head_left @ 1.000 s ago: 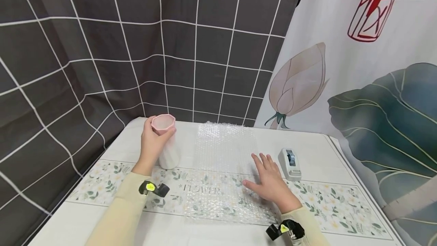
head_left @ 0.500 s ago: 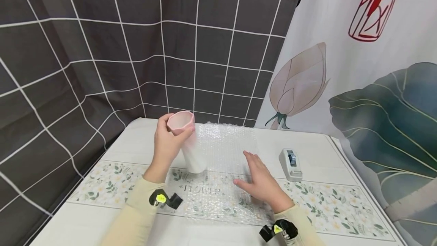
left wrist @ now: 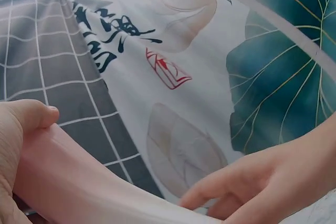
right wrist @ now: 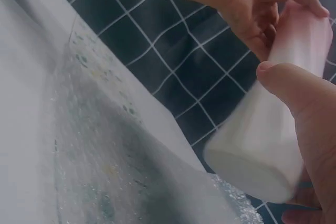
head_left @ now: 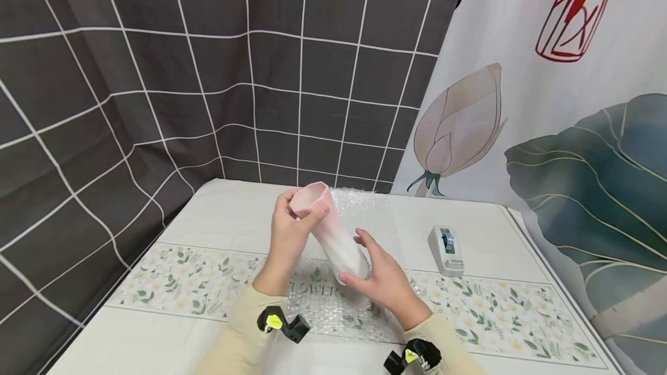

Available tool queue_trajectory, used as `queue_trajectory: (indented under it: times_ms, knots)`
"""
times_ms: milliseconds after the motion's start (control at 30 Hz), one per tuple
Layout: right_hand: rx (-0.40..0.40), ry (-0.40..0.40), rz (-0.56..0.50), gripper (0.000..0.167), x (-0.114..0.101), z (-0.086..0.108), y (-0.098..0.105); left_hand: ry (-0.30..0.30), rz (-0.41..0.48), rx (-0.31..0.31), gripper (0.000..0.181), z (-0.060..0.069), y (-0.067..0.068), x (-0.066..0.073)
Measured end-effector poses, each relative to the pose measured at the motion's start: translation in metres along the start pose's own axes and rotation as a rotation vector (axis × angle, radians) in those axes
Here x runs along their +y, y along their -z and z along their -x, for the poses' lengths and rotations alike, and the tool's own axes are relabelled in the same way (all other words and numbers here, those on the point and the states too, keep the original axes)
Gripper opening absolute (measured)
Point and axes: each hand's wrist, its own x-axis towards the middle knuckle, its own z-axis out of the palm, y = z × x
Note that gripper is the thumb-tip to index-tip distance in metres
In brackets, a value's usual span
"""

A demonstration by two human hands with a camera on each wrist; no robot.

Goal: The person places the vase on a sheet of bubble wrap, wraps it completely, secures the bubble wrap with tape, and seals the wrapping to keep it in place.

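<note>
A vase (head_left: 336,242), pink at its faceted rim and fading to white at the base, is tilted above the table, its mouth toward the upper left. My left hand (head_left: 293,230) grips it just below the rim, thumb across the near side. Around the white lower end, my right hand (head_left: 383,276) holds the vase between thumb and fingers. In the right wrist view the flat base (right wrist: 249,177) faces the camera, and part of the right fingers is hidden behind the vase. Beneath lies a sheet of clear bubble wrap (head_left: 365,213).
A white tape dispenser (head_left: 446,250) stands on the table to the right. The white tablecloth (head_left: 219,219) has a floral band across it. A dark grid curtain (head_left: 333,62) hangs at the back and left, a lotus-print curtain (head_left: 469,149) at the right.
My left hand has carried the vase rightward over the bubble wrap and tipped it from upright to slanting. My right hand has moved left, from apart to around the vase's lower end.
</note>
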Motion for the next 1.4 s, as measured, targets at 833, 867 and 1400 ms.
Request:
queue_trajectory:
  times_ms: [833, 867, 1400]
  knots:
    - [0.027, 0.156, 0.273, 0.071, 0.043, 0.011, 0.019, -0.151, -0.503, -0.270, 0.090, 0.006, 0.003, -0.034]
    - [0.015, 0.176, 0.302, 0.071, 0.044, 0.010, 0.022, -0.237, -0.628, -0.297, 0.089, 0.006, 0.003, -0.034]
    - [-0.103, 0.411, 0.505, 0.075, 0.045, 0.012, 0.042, -0.748, -1.457, -0.696, 0.080, 0.041, -0.003, -0.052]
